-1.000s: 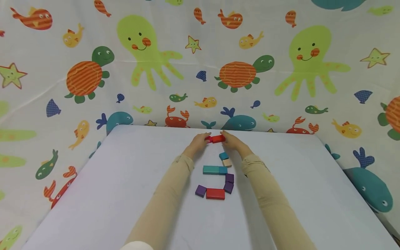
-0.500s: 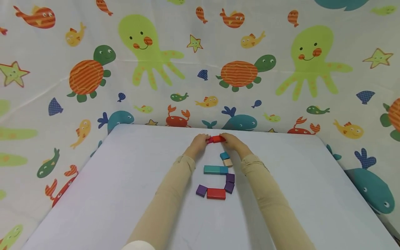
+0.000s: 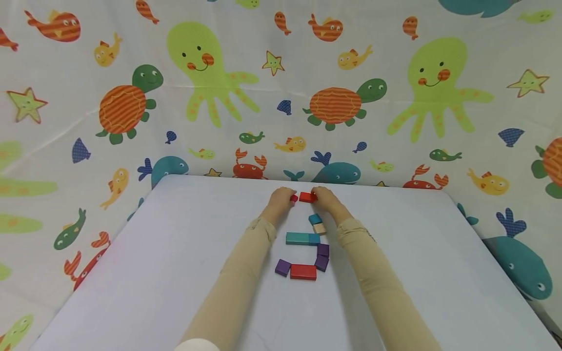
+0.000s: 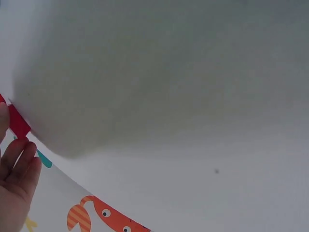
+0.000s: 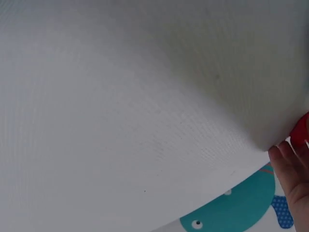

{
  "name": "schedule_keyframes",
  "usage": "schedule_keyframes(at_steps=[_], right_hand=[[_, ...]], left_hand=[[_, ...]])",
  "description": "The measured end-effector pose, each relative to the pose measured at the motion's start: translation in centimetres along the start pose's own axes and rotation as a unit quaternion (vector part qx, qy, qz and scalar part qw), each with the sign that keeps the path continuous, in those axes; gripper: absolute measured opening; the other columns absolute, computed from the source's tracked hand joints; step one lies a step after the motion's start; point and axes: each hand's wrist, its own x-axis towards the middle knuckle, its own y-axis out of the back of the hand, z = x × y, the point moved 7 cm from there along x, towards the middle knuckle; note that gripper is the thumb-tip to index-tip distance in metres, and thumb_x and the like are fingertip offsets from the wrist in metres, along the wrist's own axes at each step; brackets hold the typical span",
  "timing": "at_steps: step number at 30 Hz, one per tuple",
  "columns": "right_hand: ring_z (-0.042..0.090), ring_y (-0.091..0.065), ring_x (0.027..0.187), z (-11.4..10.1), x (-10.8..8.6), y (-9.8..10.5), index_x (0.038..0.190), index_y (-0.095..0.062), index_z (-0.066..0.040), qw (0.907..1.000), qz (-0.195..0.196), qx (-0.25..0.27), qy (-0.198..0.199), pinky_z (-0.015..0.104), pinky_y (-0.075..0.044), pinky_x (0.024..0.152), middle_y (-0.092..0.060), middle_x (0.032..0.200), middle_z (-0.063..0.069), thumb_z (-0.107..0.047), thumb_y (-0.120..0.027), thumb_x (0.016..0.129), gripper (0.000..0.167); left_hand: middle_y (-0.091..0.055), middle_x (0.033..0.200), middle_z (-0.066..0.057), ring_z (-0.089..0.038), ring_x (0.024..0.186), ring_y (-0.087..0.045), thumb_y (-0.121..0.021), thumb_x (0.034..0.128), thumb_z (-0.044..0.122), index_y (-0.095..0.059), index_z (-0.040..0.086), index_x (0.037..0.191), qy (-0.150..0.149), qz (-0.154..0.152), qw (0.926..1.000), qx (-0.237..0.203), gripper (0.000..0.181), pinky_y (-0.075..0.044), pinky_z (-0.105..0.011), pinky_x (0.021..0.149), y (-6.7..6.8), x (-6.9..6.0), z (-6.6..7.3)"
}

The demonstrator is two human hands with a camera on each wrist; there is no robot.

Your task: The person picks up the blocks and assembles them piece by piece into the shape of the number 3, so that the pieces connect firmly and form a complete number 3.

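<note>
Near the far edge of the white table, my left hand [image 3: 279, 201] pinches a small pinkish-red block [image 3: 293, 198]. Thumb and fingers lie on either side of this red block [image 4: 18, 121] in the left wrist view. Just across a narrow gap is a longer red block [image 3: 306, 197], its right end held by my right hand [image 3: 327, 199]. Only a bit of red [image 5: 300, 129] shows at the fingers in the right wrist view. Closer to me, a blue block [image 3: 314, 219] touches a tan block [image 3: 319, 228], both slightly turned.
Below the tan block lies a teal block [image 3: 297, 238] with a blue one [image 3: 314, 239] at its end. Two purple blocks [image 3: 323, 250] curve down to a red block [image 3: 303, 272], with another purple block [image 3: 283, 267] left of it. A sea-animal cloth [image 3: 263, 97] hangs behind.
The two red blocks at the far edge were touching or nearly so; a small gap now separates them. The longer one lies less tilted than before. The other blocks have stayed put.
</note>
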Motion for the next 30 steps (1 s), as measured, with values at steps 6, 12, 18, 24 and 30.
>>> schedule_keyframes(at_steps=[6,12,18,24,30], right_hand=[[0.027,-0.057,0.095,3.0,2.8,-2.4,0.112,-0.061,-0.001,0.9994,0.022,-0.012,0.022,0.036,-0.048,0.093,-0.063,0.104,0.014,-0.014,-0.068,0.086,0.03],[0.031,-0.056,0.097,-4.6,-4.4,4.2,0.113,-0.058,0.008,0.9999,-0.008,-0.008,0.0,0.039,-0.046,0.096,-0.061,0.105,0.021,-0.004,-0.061,0.088,0.028],[0.031,-0.056,0.099,-5.7,-5.6,5.2,0.116,-0.056,0.008,0.9999,0.006,-0.008,0.003,0.039,-0.046,0.098,-0.06,0.108,0.021,-0.004,-0.061,0.089,0.03],[0.031,-0.056,0.1,-5.3,-5.7,5.2,0.117,-0.056,0.008,0.9996,0.014,0.024,-0.004,0.04,-0.045,0.099,-0.06,0.11,0.022,-0.002,-0.062,0.088,0.032],[0.031,-0.055,0.1,-5.6,-6.4,5.3,0.118,-0.056,0.008,0.9992,0.023,0.032,-0.01,0.04,-0.046,0.098,-0.06,0.11,0.021,-0.003,-0.062,0.088,0.033]], left_hand=[[-0.062,0.12,-0.012,-0.023,0.108,-0.057,-0.067,0.0877,0.021,-0.058,0.01,0.129,-0.018,-0.035,0.999,0.022,0.044,-0.047,-0.032,0.096,-0.5,0.2,-0.5],[-0.066,0.113,-0.009,-0.022,0.102,-0.059,-0.074,0.0809,0.025,-0.066,0.011,0.118,-0.052,-0.033,0.9975,0.034,0.041,-0.049,-0.03,0.091,-2.7,3.9,-2.8],[-0.066,0.11,-0.01,-0.023,0.102,-0.058,-0.074,0.0811,0.018,-0.067,0.005,0.113,-0.037,-0.048,0.9979,0.02,0.035,-0.048,-0.026,0.089,-0.8,1.9,-2.3],[-0.06,0.114,-0.013,-0.023,0.101,-0.056,-0.072,0.0838,0.021,-0.066,0.003,0.111,-0.037,-0.009,0.9993,0.005,0.033,-0.049,-0.031,0.091,0.5,-0.6,-2.3],[-0.062,0.1,-0.013,-0.023,0.09,-0.056,-0.073,0.0816,0.016,-0.064,0.0,0.105,-0.049,0.0,0.9973,-0.054,0.03,-0.05,-0.031,0.084,0.4,-0.8,-2.9]])
